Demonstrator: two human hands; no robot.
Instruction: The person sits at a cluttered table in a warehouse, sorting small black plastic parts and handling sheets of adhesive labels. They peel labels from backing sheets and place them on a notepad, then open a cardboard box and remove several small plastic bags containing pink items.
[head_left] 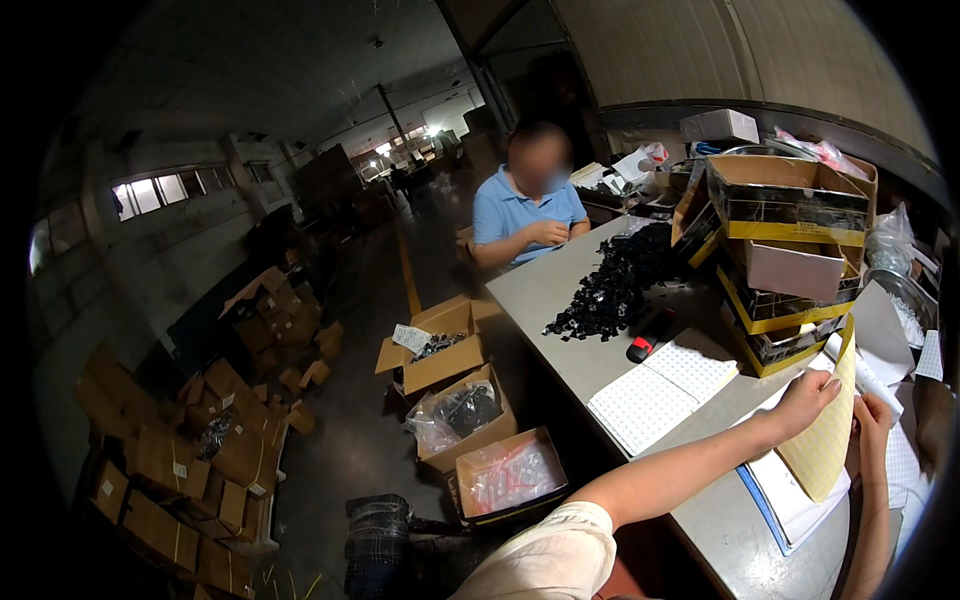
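Held upright over the right side of the table is a yellow sheet (822, 445) with a faint printed grid. My left hand (806, 402) is closed round its left edge. Just right of the sheet, my right hand (873, 418) is closed in a pinch by the sheet and some white paper; which of them it grips is hard to make out. Below the sheet lie white papers (800, 515) in a blue-edged folder (758, 505). To the left are white sheets of small round labels (650, 395) and a red-and-black utility knife (651, 335).
Small black parts (615, 285) form a heap on the grey table (540, 290). Stacked cardboard trays (790, 200) stand behind my hands. Across the table sits a co-worker in a blue shirt (510, 215). Open boxes (450, 375) line the floor beside the table; more cartons (165, 465) are piled left.
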